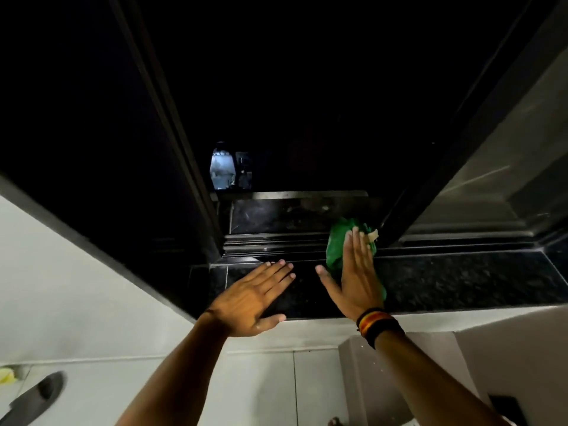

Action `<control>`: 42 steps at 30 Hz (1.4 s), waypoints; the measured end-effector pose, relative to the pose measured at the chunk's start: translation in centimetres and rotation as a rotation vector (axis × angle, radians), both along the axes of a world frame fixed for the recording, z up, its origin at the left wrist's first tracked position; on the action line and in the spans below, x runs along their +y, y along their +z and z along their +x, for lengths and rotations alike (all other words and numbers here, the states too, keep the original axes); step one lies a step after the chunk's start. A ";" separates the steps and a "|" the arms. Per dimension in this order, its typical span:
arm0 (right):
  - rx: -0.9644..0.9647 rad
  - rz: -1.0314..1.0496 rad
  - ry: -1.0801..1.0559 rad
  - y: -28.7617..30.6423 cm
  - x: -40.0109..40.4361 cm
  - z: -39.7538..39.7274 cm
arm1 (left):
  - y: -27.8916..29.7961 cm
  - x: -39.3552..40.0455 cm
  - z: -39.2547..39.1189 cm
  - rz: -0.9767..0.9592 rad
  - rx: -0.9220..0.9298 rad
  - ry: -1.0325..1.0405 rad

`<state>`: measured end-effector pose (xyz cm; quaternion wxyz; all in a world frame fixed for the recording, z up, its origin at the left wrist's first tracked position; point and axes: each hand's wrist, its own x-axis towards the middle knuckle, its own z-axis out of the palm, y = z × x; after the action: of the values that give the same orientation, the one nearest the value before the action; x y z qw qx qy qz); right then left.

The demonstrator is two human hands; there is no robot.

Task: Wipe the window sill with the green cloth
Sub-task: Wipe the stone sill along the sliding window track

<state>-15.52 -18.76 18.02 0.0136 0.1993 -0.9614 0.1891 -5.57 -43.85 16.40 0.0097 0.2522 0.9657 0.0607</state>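
With flat, spread fingers (356,241) the right hand (358,278) presses the crumpled green cloth (338,241) onto the speckled black stone window sill (461,281), so it may, seemingly, snag in the dark sliding track (276,245) behind the sill, while the left hand (249,299) rests flat and empty.

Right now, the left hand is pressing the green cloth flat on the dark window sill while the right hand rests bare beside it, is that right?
Not quite: the head view shows the right hand pressing the green cloth flat on the dark window sill, while the left hand rests bare beside it.
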 end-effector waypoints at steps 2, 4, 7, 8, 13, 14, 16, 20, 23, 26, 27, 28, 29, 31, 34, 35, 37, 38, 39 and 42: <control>0.035 0.058 0.001 0.2 -0.3 -1.0 | -0.1 0.2 0.3 0.001 -0.006 0.000; 0.074 0.086 0.023 0.2 -0.9 -2.1 | -0.6 0.0 0.5 -0.001 0.008 0.007; 0.052 0.059 0.102 0.6 -2.1 -2.2 | -0.9 0.0 0.4 0.000 0.035 -0.005; 0.032 0.054 0.177 0.9 -3.1 -2.1 | -0.8 0.0 0.5 0.000 0.046 0.001; -0.081 0.016 0.569 2.6 -11.4 -2.0 | 0.1 0.2 0.7 0.001 0.010 0.044; -0.122 0.028 0.603 2.8 -11.6 -2.5 | 0.1 0.2 1.0 0.014 -0.004 0.067; -0.143 0.060 0.650 3.4 -10.0 -3.9 | 0.1 -0.3 1.7 0.012 -0.001 0.113; -0.130 0.017 0.514 3.5 -1.3 -5.4 | -0.2 -0.7 2.1 0.011 -0.015 0.170; -0.149 -0.007 0.459 3.2 0.6 -5.4 | -0.9 -0.7 1.8 0.013 -0.013 0.177; -0.052 0.001 0.561 3.2 -4.6 -4.3 | -1.2 -0.8 1.8 0.014 -0.010 0.183; -0.039 0.019 0.632 3.2 -6.9 -3.9 | -1.2 -0.9 1.8 0.019 -0.006 0.186; -0.060 0.028 0.683 3.1 -8.8 -3.8 | -1.1 -0.8 1.7 0.024 -0.008 0.185; -0.092 0.030 0.718 3.1 -10.0 -4.0 | -1.1 -0.7 1.7 0.031 -0.013 0.184; -0.108 0.033 0.787 3.3 -10.2 -5.2 | -1.1 -0.7 1.8 0.046 -0.011 0.189; -0.025 0.114 0.888 3.4 -6.5 -7.0 | -1.0 -0.7 1.9 0.052 -0.001 0.181; -0.036 0.114 0.888 3.5 -5.4 -7.3 | -1.1 -0.7 1.9 0.055 0.006 0.181; -0.073 0.078 0.843 3.4 -4.6 -6.9 | -1.2 -0.7 1.8 0.062 0.006 0.175; -0.060 0.064 0.821 3.1 -5.4 -6.6 | -1.3 -0.8 1.8 0.068 0.005 0.176; -0.037 0.058 0.811 2.8 -6.6 -6.0 | -1.3 -0.8 1.7 0.070 0.005 0.177; -0.039 0.029 0.836 2.0 -12.0 -4.1 | -1.1 -0.8 1.8 0.092 0.008 0.190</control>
<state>-19.63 -30.77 19.97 -0.0855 0.5690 -0.8003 0.1686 -3.77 -44.65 15.26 -0.0114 0.1600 0.9815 0.1047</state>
